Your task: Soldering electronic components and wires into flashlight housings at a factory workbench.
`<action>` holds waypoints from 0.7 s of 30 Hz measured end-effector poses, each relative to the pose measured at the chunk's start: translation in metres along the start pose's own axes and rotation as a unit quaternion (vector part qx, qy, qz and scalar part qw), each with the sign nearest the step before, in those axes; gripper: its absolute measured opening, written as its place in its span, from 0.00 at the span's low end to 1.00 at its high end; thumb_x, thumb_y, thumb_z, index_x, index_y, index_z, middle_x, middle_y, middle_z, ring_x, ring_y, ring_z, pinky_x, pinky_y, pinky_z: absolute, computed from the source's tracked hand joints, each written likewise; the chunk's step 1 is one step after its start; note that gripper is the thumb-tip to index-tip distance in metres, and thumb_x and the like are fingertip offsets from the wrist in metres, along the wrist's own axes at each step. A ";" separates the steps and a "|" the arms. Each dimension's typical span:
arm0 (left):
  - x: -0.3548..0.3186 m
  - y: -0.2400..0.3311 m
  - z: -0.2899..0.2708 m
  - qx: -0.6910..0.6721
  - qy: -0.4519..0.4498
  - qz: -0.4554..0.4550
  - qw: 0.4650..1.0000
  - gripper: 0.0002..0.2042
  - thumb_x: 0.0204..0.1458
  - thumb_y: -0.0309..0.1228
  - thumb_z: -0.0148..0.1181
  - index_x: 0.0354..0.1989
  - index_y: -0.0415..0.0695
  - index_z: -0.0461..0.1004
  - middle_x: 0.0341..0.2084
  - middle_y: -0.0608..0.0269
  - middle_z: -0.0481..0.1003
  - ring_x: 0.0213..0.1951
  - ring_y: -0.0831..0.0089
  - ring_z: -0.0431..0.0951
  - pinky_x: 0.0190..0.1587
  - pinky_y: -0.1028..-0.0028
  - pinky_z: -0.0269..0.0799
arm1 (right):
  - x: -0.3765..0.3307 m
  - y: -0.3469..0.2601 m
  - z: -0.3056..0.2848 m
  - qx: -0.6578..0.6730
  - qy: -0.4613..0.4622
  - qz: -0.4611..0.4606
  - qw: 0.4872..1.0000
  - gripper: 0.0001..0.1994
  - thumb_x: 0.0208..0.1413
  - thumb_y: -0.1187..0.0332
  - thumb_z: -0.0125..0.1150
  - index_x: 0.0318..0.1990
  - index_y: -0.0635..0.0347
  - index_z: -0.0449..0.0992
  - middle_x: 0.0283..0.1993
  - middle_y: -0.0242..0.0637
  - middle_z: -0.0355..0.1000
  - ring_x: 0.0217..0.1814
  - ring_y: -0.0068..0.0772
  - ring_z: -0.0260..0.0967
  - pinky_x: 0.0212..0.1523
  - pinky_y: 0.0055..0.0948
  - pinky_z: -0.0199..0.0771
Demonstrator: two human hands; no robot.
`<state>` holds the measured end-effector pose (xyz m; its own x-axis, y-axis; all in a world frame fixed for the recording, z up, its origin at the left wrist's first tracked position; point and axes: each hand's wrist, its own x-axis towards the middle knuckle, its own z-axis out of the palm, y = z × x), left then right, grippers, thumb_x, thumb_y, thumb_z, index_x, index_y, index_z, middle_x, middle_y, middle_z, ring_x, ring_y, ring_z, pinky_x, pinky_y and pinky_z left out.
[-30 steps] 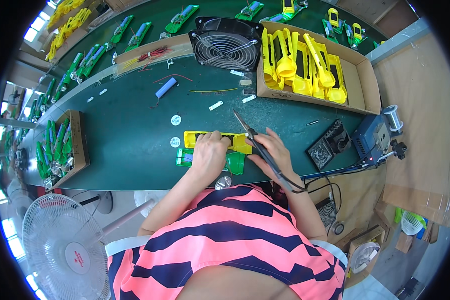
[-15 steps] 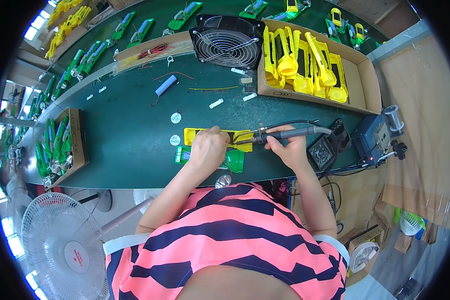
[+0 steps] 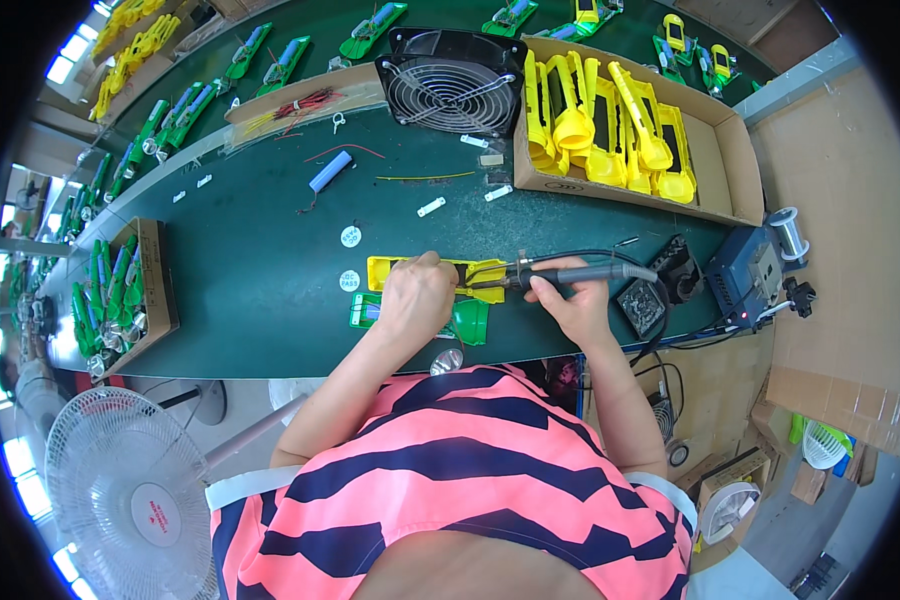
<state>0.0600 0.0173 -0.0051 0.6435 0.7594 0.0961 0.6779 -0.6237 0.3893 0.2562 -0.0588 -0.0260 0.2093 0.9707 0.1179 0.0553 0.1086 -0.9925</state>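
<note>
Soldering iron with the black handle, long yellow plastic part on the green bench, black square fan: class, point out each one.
soldering iron with the black handle (image 3: 580, 273), head view, on its grip.
long yellow plastic part (image 3: 482, 277), head view, on its right end.
black square fan (image 3: 453, 82), head view, on its wire grille.

A dark green work desk (image 3: 270, 260) carries a yellow plastic housing (image 3: 480, 275), a green plastic part (image 3: 467, 322) and a black-handled soldering iron (image 3: 580, 272); the person's shirt (image 3: 450, 480) shows pink and navy stripes.

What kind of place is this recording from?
Most likely an electronics assembly line in a factory. The right hand holds a soldering iron to a yellow housing, a box of yellow parts sits behind it, and green units line the benches.
</note>
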 end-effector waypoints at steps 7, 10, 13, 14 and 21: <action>0.000 0.001 0.000 -0.005 0.006 0.000 1.000 0.03 0.39 0.24 0.54 0.20 0.40 0.73 0.20 0.56 0.69 0.26 0.59 0.72 0.31 0.66 0.67 | -0.032 -0.009 0.018 0.009 0.086 -0.060 0.994 0.08 0.49 0.76 0.56 0.36 0.69 0.70 0.30 0.42 0.73 0.29 0.26 0.73 0.30 0.21 0.72; 0.001 0.001 0.000 0.005 0.005 -0.002 1.000 0.02 0.38 0.24 0.54 0.20 0.40 0.73 0.19 0.56 0.70 0.26 0.59 0.73 0.31 0.66 0.67 | -0.035 -0.007 0.029 -0.173 0.011 -0.135 0.976 0.17 0.44 0.73 0.60 0.44 0.65 0.66 0.39 0.43 0.72 0.41 0.38 0.71 0.48 0.36 0.64; 0.001 0.001 0.000 0.011 0.002 -0.008 1.000 0.02 0.37 0.25 0.55 0.20 0.41 0.74 0.19 0.57 0.69 0.26 0.59 0.73 0.31 0.65 0.68 | -0.033 -0.002 0.037 -0.190 -0.100 -0.061 0.975 0.31 0.38 0.66 0.66 0.50 0.60 0.57 0.51 0.33 0.66 0.58 0.37 0.57 0.64 0.45 0.38; 0.002 0.002 -0.001 0.011 0.001 -0.007 1.000 0.02 0.37 0.25 0.55 0.20 0.41 0.74 0.19 0.57 0.69 0.26 0.59 0.73 0.31 0.65 0.68 | -0.032 0.000 0.039 -0.195 -0.111 -0.054 0.973 0.33 0.37 0.66 0.67 0.52 0.60 0.55 0.51 0.34 0.66 0.58 0.37 0.58 0.64 0.45 0.37; -0.001 0.004 -0.015 -0.015 -0.025 -0.006 1.000 0.04 0.38 0.26 0.58 0.23 0.39 0.74 0.21 0.56 0.70 0.27 0.60 0.73 0.32 0.67 0.69 | -0.031 0.011 0.040 -0.198 -0.138 -0.028 0.970 0.39 0.34 0.64 0.70 0.55 0.55 0.52 0.52 0.33 0.65 0.64 0.61 0.40 0.62 0.45 0.44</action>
<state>0.0566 0.0173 0.0098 0.6523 0.7566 0.0458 0.6756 -0.6077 0.4175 0.2113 -0.0795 -0.0416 -0.0715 0.9921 0.1035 0.4418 0.1246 -0.8884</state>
